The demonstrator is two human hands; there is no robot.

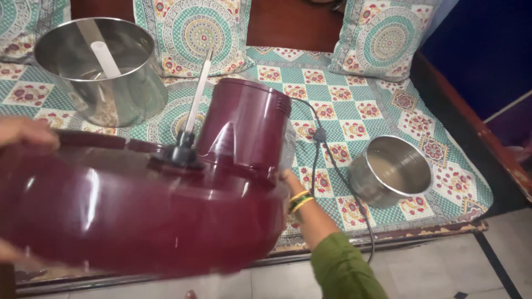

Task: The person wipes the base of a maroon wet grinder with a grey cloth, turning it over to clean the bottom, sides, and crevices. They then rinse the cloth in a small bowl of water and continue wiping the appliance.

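Both hands grip the big maroon machine point(138, 210): left hand point(25, 133) on its far left rim, right hand point(285, 180) at its right side, near the bed point(354, 99). Hold it flat, cord point(318, 160) loose

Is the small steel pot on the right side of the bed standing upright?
No, the small steel pot lies tipped on its side on the patterned bedcover, its open mouth facing the camera.
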